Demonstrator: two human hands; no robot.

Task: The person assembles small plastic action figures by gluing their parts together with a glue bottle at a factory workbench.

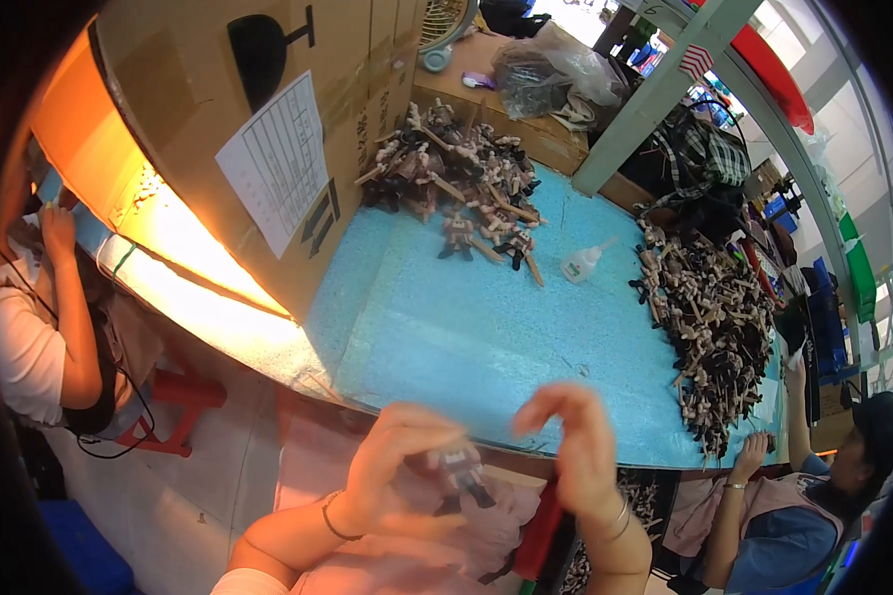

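My left hand (392,471) is closed around a small toy figurine (461,474) with a pale, pinkish body and dark boots, held just off the table's near edge. To its right, my right hand (577,446) is raised with bent fingers, a little blurred, and nothing shows in it. On the blue table (446,337), a pile of similar figurines (446,164) lies at the far side by the carton. One figurine (457,236) lies at the front of that pile. A small white squeeze bottle (581,263) with a thin nozzle stands to the right of it.
A tall cardboard box (347,119) borders the table on the left, with a warm light behind it. A large heap of figurines (709,337) covers the right side. A metal post (665,94) rises at the back. Co-workers sit at left (45,337) and right (774,526).
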